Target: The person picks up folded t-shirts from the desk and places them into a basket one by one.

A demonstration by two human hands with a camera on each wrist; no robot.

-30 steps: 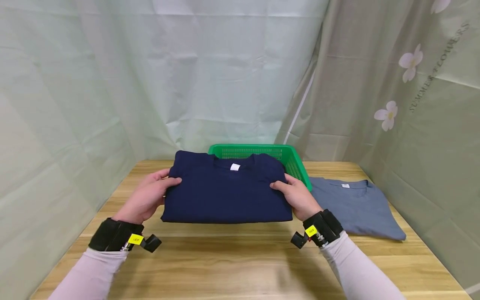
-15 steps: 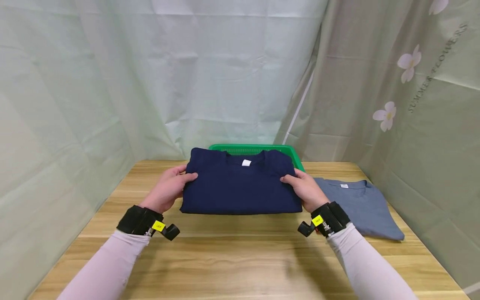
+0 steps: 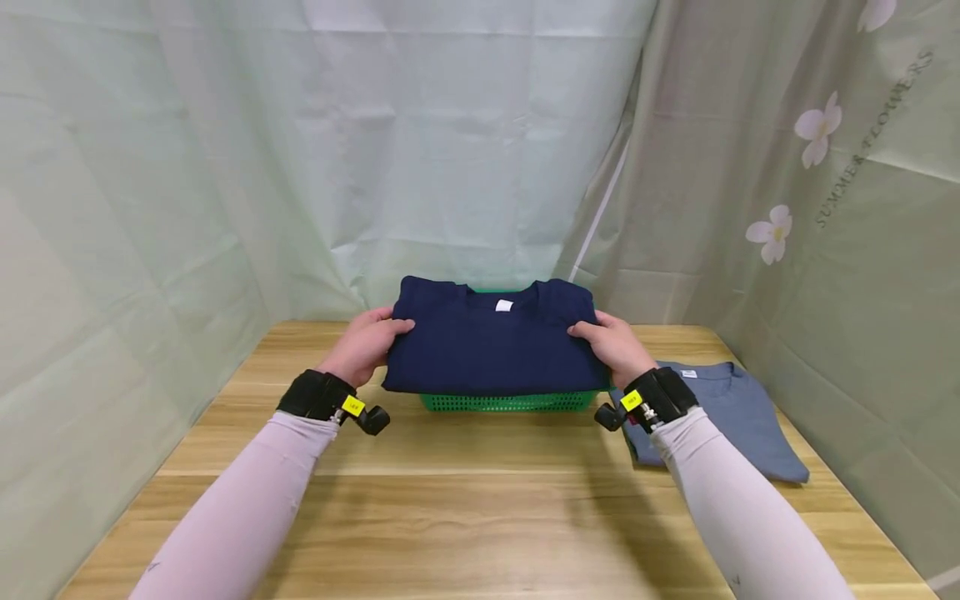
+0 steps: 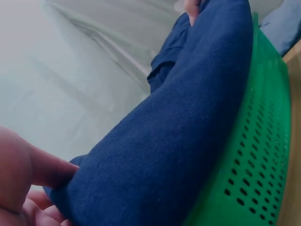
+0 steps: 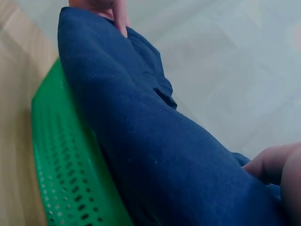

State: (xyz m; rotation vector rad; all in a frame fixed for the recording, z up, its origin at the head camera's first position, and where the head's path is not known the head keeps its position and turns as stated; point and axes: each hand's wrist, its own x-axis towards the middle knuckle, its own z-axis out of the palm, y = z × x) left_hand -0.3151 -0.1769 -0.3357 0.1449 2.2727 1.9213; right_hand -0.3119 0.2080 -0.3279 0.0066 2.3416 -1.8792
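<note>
A folded navy blue T-shirt [image 3: 495, 350] with a white neck label spans the space between my two hands in the head view. My left hand [image 3: 365, 343] pinches its left side, thumb on top and fingers beneath. On the opposite side my right hand [image 3: 611, 343] grips it the same way. Below the shirt is a green perforated plastic basket [image 3: 510, 402], mostly covered by the cloth; only its front wall and a sliver of back rim show. Both wrist views show the shirt over the basket wall [image 4: 258, 155], its folded front edge close along the rim.
A folded grey-blue T-shirt [image 3: 731, 417] lies on the wooden table [image 3: 465, 508] to the right, partly behind my right wrist. Pale curtains [image 3: 450, 150] hang behind the table and along both sides.
Both hands have carried the navy T-shirt forward and to the right, from in front of the basket to over it. The basket's front wall now shows below the shirt.
</note>
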